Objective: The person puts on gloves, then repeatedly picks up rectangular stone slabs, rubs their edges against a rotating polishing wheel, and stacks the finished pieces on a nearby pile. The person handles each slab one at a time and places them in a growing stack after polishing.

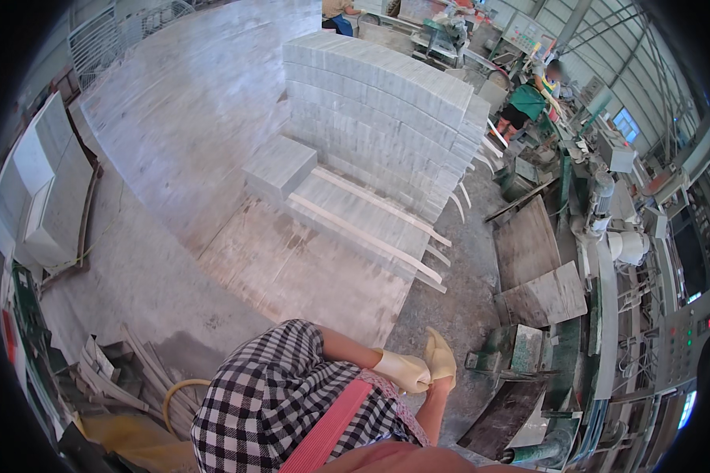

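Head view: gloves (pixel 393 366) are worn, presumably against abrasion; left hand (pixel 405 373) is held touching right hand (pixel 442 359) near wrist, grip of either cannot be told. Far side: pale strips (pixel 363 237) are laid on low stone row (pixel 355 212), probably as spacers.

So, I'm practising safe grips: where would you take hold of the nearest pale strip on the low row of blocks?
Probably the right end of the strip, coming from the right, thumb on top and fingers beneath: that end juts past the blocks, so its underside looks reachable, while most of its length lies flat against them.
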A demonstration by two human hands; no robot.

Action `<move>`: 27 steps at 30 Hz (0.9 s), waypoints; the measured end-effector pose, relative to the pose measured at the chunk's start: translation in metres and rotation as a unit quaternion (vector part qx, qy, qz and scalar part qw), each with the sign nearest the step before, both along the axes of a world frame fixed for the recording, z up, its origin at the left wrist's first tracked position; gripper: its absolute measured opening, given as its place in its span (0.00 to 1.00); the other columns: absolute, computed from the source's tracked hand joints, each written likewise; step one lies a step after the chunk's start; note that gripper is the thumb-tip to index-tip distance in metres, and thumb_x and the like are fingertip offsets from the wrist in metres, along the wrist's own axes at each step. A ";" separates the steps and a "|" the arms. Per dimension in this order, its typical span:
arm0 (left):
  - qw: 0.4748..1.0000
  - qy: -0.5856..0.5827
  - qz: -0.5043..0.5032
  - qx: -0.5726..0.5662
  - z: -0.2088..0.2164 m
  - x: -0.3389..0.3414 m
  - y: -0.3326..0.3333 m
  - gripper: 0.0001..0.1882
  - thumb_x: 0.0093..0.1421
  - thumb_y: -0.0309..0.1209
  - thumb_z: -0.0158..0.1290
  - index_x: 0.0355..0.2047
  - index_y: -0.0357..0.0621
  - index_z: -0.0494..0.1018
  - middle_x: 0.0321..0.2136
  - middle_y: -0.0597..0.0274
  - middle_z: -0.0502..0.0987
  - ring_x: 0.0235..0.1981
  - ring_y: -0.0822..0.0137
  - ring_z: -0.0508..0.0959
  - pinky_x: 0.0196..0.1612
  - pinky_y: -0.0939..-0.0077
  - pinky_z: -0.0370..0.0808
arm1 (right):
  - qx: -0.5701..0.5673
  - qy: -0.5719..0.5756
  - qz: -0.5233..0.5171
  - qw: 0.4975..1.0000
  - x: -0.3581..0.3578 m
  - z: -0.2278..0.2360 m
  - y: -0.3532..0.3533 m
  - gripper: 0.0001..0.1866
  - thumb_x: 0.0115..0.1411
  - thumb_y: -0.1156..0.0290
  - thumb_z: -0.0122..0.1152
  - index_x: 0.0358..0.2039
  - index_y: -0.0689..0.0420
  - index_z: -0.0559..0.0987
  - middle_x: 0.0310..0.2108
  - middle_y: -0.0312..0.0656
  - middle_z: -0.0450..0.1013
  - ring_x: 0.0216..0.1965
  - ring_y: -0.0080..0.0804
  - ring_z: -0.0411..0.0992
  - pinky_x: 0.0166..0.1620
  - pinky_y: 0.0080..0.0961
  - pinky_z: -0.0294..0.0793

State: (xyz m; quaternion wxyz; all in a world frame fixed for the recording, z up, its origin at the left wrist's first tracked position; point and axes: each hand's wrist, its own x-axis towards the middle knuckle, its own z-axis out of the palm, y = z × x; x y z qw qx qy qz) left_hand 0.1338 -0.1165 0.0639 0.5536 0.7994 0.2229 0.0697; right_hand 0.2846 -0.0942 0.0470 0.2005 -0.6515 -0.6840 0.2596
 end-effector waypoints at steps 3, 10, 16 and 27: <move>0.999 0.002 0.024 -0.023 -0.007 0.006 0.000 0.18 0.63 0.35 0.44 0.26 0.35 0.77 0.21 0.54 0.81 0.23 0.61 0.84 0.30 0.65 0.78 | -0.021 -0.016 -0.006 1.000 0.002 0.005 -0.001 0.20 0.66 0.64 0.51 0.56 0.49 0.78 0.55 0.48 0.75 0.57 0.44 0.72 0.59 0.33 0.70; 1.000 -0.010 -0.001 -0.013 -0.012 0.005 0.005 0.18 0.63 0.36 0.43 0.26 0.36 0.77 0.21 0.56 0.81 0.23 0.63 0.83 0.29 0.65 0.79 | -0.042 -0.013 -0.048 0.998 -0.017 0.047 -0.010 0.22 0.67 0.64 0.52 0.61 0.51 0.73 0.59 0.50 0.72 0.61 0.46 0.69 0.61 0.33 0.68; 0.998 -0.052 0.013 -0.039 -0.011 0.005 0.004 0.18 0.64 0.35 0.43 0.26 0.36 0.77 0.21 0.57 0.81 0.23 0.64 0.82 0.29 0.68 0.79 | -0.133 -0.007 0.123 0.983 0.003 0.030 0.013 0.23 0.64 0.67 0.55 0.60 0.50 0.74 0.59 0.50 0.72 0.61 0.45 0.70 0.63 0.34 0.68; 1.000 -0.018 -0.012 -0.002 0.002 -0.002 -0.006 0.17 0.62 0.35 0.46 0.23 0.36 0.75 0.19 0.53 0.79 0.22 0.60 0.81 0.28 0.63 0.75 | 0.036 -0.056 -0.089 0.994 -0.007 0.011 -0.012 0.28 0.59 0.64 0.64 0.60 0.57 0.74 0.58 0.57 0.71 0.60 0.55 0.68 0.61 0.42 0.67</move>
